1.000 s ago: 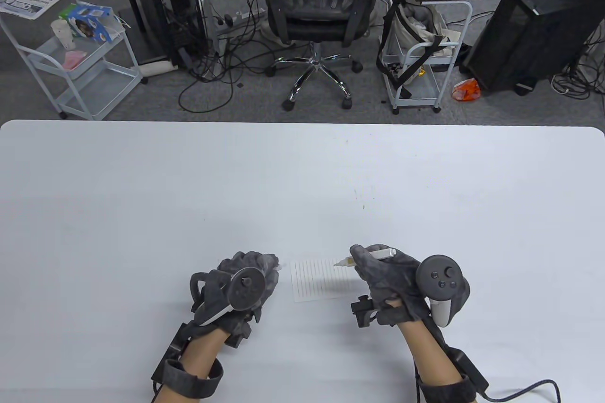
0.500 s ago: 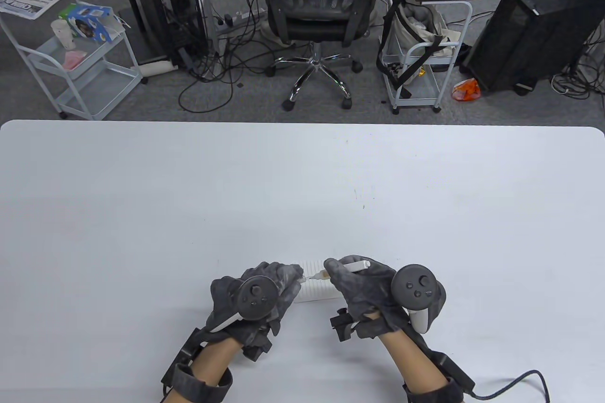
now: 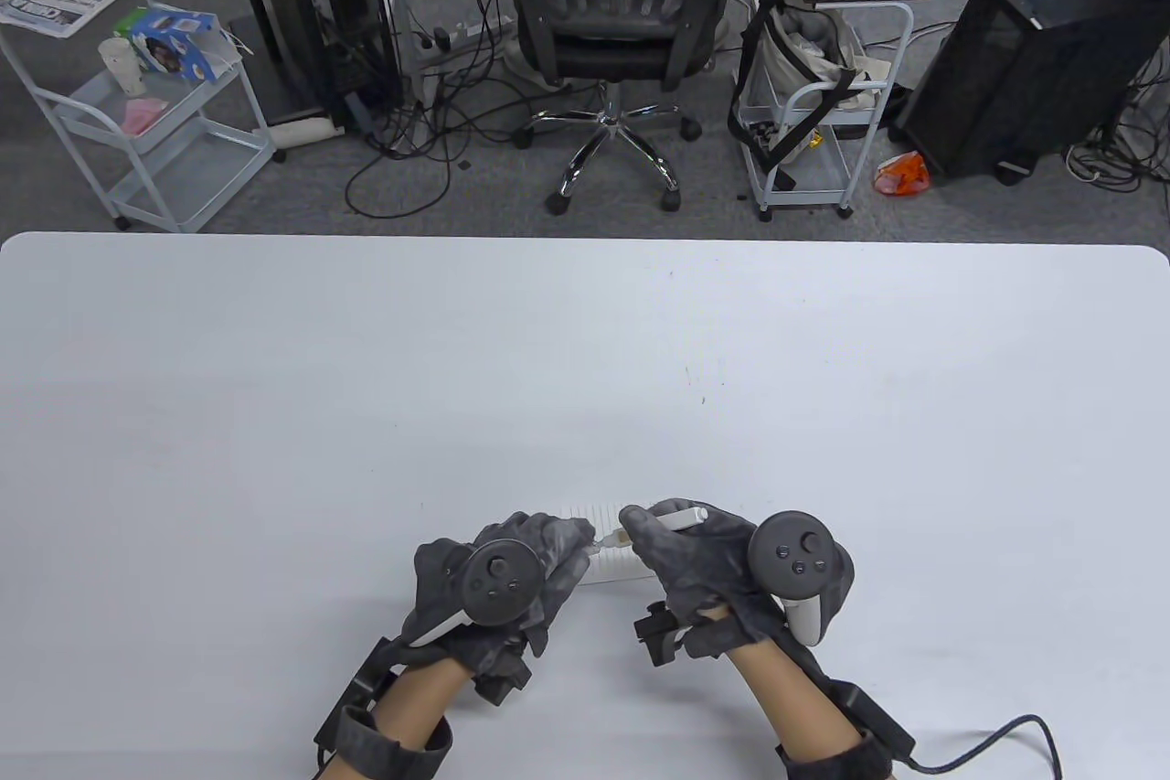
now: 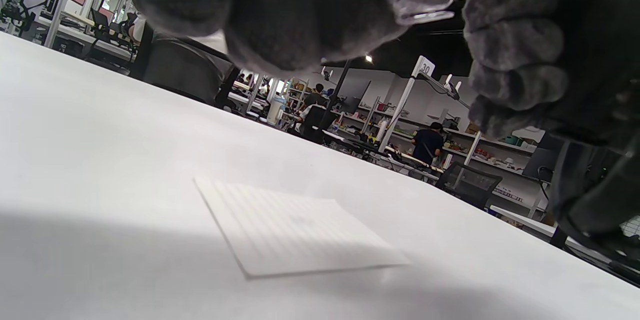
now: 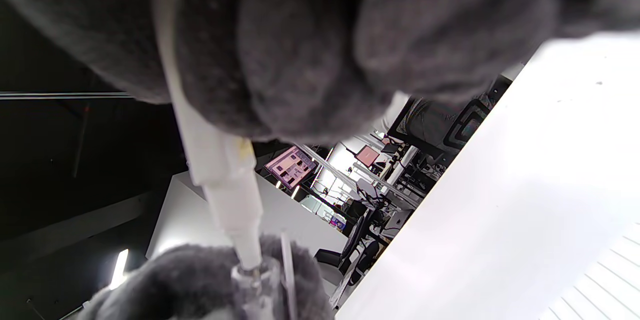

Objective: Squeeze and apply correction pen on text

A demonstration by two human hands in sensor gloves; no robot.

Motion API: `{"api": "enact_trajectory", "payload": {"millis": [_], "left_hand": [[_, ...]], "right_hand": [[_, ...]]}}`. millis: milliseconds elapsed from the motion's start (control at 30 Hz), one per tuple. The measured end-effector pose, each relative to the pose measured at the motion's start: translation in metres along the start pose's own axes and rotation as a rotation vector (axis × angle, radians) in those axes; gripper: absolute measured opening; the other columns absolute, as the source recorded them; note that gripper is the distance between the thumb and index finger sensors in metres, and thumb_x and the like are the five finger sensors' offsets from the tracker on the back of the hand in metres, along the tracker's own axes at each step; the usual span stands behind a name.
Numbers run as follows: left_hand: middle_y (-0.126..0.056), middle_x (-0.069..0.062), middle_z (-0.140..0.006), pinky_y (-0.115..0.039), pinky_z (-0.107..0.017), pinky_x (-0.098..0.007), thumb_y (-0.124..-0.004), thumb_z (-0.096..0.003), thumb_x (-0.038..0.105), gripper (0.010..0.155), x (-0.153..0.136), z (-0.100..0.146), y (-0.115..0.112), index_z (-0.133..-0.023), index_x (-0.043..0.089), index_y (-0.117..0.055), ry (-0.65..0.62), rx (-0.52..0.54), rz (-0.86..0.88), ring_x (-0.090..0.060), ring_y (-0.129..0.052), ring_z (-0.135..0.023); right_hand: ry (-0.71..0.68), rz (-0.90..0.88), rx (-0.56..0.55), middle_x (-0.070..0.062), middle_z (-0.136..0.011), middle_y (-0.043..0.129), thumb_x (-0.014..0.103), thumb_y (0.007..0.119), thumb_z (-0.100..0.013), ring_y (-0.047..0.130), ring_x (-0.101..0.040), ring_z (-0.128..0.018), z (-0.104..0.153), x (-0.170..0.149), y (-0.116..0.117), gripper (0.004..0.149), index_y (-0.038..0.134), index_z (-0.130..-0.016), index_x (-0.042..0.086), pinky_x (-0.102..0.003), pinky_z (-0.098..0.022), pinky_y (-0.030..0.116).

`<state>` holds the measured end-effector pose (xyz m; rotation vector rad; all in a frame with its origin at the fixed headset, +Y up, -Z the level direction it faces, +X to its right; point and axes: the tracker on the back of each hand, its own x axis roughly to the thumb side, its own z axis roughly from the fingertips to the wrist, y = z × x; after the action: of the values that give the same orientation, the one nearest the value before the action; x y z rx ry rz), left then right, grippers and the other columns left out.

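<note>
Correction pen, one: slim white plastic barrel with a tapered nozzle [image 3: 672, 520], gripped in the curled fingers of the right hand [image 3: 708, 560], tail end pointing away to that hand's right, nozzle pointing toward the left hand [image 3: 512, 579]. Right wrist view: pen nozzle [image 5: 235, 220] meets a small clear cap [image 5: 252, 275] held at the left hand's fingertips [image 5: 200, 280]; whether the cap is fully seated cannot be told. Left hand fingers are closed round the cap, touching the pen tip.

Paper, one: small white ruled sheet [image 3: 608, 556] lying flat on the white table [image 3: 585, 341], directly beneath and between the two hands, mostly covered by them in the table view. Left wrist view shows the sheet [image 4: 295, 230] whole, hands raised above it, not touching; text on it too faint to read.

Beyond the table's far edge: one black office chair [image 3: 612, 3], two white wire trolleys [image 3: 155, 112], two black computer towers [image 3: 1033, 58].
</note>
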<state>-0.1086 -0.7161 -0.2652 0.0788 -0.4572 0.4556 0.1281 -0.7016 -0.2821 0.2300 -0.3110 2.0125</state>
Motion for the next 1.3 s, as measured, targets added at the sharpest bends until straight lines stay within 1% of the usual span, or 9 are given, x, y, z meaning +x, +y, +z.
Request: {"api": "enact_trajectory", "payload": {"millis": [200, 400, 533, 900, 1000, 1133, 1300], "left_hand": [[-0.094, 0.003, -0.071, -0.085, -0.050, -0.042, -0.071, -0.0424, 0.046, 0.048, 0.001, 0.001, 0.000, -0.085, 0.024, -0.074, -0.012, 0.006, 0.027, -0.020, -0.099, -0.058], [-0.095, 0.002, -0.070, -0.085, -0.048, -0.042, -0.071, -0.0421, 0.044, 0.048, 0.000, 0.001, 0.002, -0.084, 0.022, -0.076, 0.007, 0.014, 0.098, -0.021, -0.100, -0.056], [-0.095, 0.002, -0.070, -0.086, -0.048, -0.041, -0.071, -0.0419, 0.044, 0.048, 0.000, 0.002, 0.002, -0.084, 0.022, -0.076, 0.001, 0.023, 0.046, -0.020, -0.100, -0.057], [-0.095, 0.002, -0.069, -0.086, -0.048, -0.041, -0.072, -0.0413, 0.043, 0.047, 0.001, 0.002, 0.002, -0.083, 0.022, -0.076, 0.006, 0.027, 0.051, -0.020, -0.100, -0.056], [-0.095, -0.001, -0.070, -0.088, -0.048, -0.041, -0.073, -0.0407, 0.039, 0.047, 0.001, 0.001, 0.000, -0.083, 0.020, -0.077, 0.026, 0.016, 0.108, -0.021, -0.101, -0.055], [-0.096, -0.002, -0.069, -0.090, -0.047, -0.041, -0.074, -0.0404, 0.038, 0.046, 0.000, 0.002, 0.002, -0.083, 0.019, -0.077, 0.043, 0.029, 0.177, -0.022, -0.102, -0.054], [-0.096, -0.003, -0.069, -0.091, -0.046, -0.041, -0.074, -0.0401, 0.036, 0.046, 0.002, 0.001, 0.005, -0.083, 0.018, -0.077, 0.053, 0.036, 0.214, -0.022, -0.102, -0.054]], "right_hand": [[0.003, -0.001, 0.014, -0.004, -0.027, 0.103, 0.056, 0.087, -0.039, 0.097, -0.021, -0.014, 0.001, 0.000, 0.005, 0.044, 0.097, -0.046, 0.014, -0.042, -0.024, 0.087], [0.029, -0.053, 0.015, -0.004, -0.027, 0.103, 0.056, 0.087, -0.039, 0.097, -0.021, -0.014, 0.001, -0.003, 0.004, 0.043, 0.097, -0.046, 0.014, -0.042, -0.024, 0.087], [0.008, -0.019, 0.014, -0.004, -0.027, 0.103, 0.056, 0.087, -0.039, 0.097, -0.021, -0.014, 0.002, 0.000, 0.005, 0.043, 0.097, -0.046, 0.014, -0.042, -0.024, 0.087], [0.009, -0.043, 0.028, -0.005, -0.026, 0.103, 0.054, 0.087, -0.039, 0.097, -0.022, -0.014, 0.003, 0.001, 0.007, 0.043, 0.097, -0.046, 0.013, -0.043, -0.024, 0.087], [0.001, -0.035, 0.019, -0.005, -0.026, 0.102, 0.054, 0.088, -0.038, 0.097, -0.022, -0.014, 0.004, 0.002, 0.010, 0.043, 0.096, -0.046, 0.012, -0.043, -0.025, 0.087], [0.033, -0.105, 0.019, -0.006, -0.027, 0.102, 0.053, 0.088, -0.039, 0.096, -0.022, -0.015, 0.003, -0.002, 0.012, 0.042, 0.096, -0.046, 0.012, -0.044, -0.025, 0.087], [0.036, -0.131, 0.003, -0.006, -0.026, 0.101, 0.052, 0.089, -0.039, 0.096, -0.022, -0.014, 0.003, -0.003, 0.012, 0.042, 0.096, -0.046, 0.012, -0.044, -0.026, 0.087]]}}
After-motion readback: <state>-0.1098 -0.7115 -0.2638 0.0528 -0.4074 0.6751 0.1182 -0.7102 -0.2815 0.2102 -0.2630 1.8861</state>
